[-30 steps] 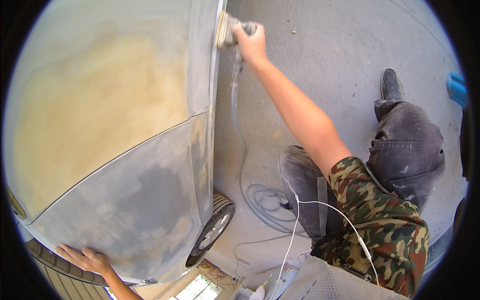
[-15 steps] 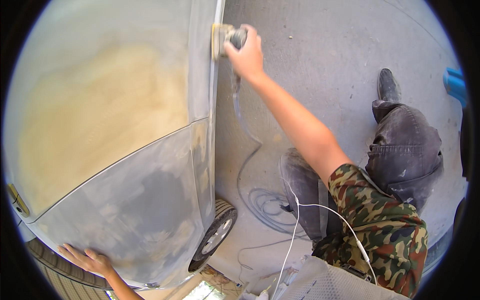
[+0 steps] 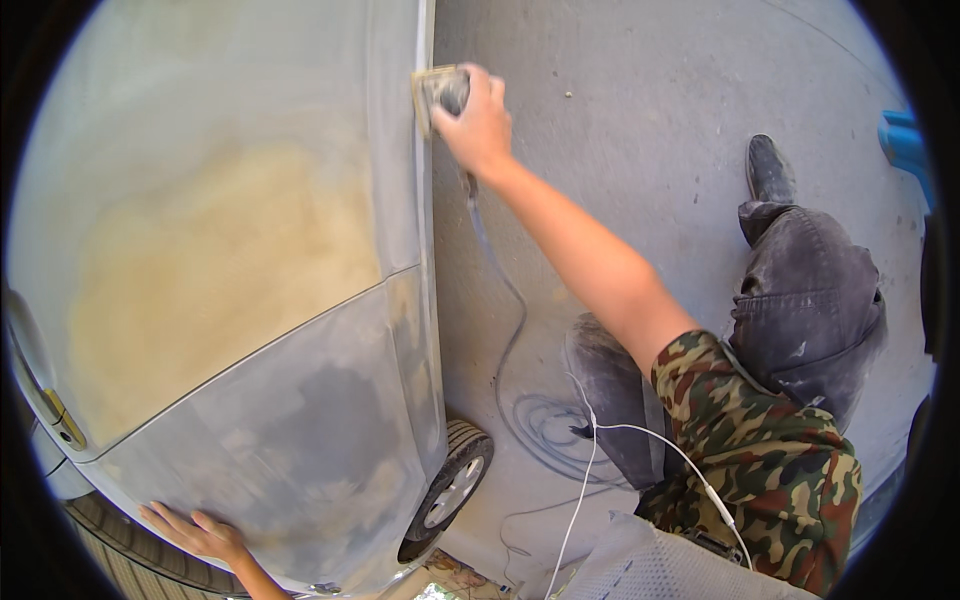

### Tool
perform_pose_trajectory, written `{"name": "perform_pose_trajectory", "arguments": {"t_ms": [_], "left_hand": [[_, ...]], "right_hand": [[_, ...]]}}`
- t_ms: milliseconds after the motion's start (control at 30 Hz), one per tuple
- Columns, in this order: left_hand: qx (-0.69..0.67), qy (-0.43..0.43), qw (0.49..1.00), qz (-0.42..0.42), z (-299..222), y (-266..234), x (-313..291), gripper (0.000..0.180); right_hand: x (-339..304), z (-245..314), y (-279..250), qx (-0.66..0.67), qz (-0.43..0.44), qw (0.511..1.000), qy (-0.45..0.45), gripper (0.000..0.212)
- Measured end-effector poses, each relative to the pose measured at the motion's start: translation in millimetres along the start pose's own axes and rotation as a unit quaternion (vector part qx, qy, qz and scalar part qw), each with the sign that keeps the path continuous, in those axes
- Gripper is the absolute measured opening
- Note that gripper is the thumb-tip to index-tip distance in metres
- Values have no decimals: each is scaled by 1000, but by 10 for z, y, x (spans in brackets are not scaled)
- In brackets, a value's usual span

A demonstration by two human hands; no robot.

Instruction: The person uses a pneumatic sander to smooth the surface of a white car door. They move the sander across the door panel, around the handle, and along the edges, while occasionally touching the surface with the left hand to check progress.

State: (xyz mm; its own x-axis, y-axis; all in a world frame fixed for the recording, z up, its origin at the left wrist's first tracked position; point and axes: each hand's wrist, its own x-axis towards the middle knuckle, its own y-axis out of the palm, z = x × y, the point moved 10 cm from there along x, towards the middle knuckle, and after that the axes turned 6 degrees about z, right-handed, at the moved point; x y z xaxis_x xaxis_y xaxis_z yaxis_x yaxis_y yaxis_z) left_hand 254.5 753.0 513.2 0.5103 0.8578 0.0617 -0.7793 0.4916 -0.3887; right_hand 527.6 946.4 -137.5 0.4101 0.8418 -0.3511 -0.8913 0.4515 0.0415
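My right hand (image 3: 482, 130) grips an air sander (image 3: 434, 92) from behind. Its flat pad stands against the lower edge of a car door (image 3: 330, 75). From the tool's tail an air hose (image 3: 507, 275) drops to the floor. My left hand (image 3: 205, 537) rests flat on the rear body panel (image 3: 320, 480) above the wheel arch, fingers spread and holding nothing. Grey primer covers the bodywork, and a broad sanded tan patch (image 3: 230, 260) spreads over the door.
The car's rear wheel (image 3: 455, 492) sits below the panel. Coiled hose (image 3: 550, 425) lies on the concrete floor (image 3: 620, 130) by my knee. A white cable (image 3: 650, 413) hangs across my front. Something blue (image 3: 905, 145) stands at the far right. A door handle (image 3: 65, 420) is at the left.
The sander in my right hand has shifted slightly nearer and left in the picture. My left hand stays on the panel. The whole view has moved a little.
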Motion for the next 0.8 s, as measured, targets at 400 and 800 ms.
{"name": "perform_pose_trajectory", "arguments": {"t_ms": [400, 800], "left_hand": [[-33, 0, 999, 1, 329, 179, -270, 68], [-40, 7, 999, 7, 197, -120, -118, 64]], "right_hand": [[1467, 597, -187, -107, -12, 994, -4, 71], [-1266, -103, 120, 15, 55, 997, 54, 66]]}}
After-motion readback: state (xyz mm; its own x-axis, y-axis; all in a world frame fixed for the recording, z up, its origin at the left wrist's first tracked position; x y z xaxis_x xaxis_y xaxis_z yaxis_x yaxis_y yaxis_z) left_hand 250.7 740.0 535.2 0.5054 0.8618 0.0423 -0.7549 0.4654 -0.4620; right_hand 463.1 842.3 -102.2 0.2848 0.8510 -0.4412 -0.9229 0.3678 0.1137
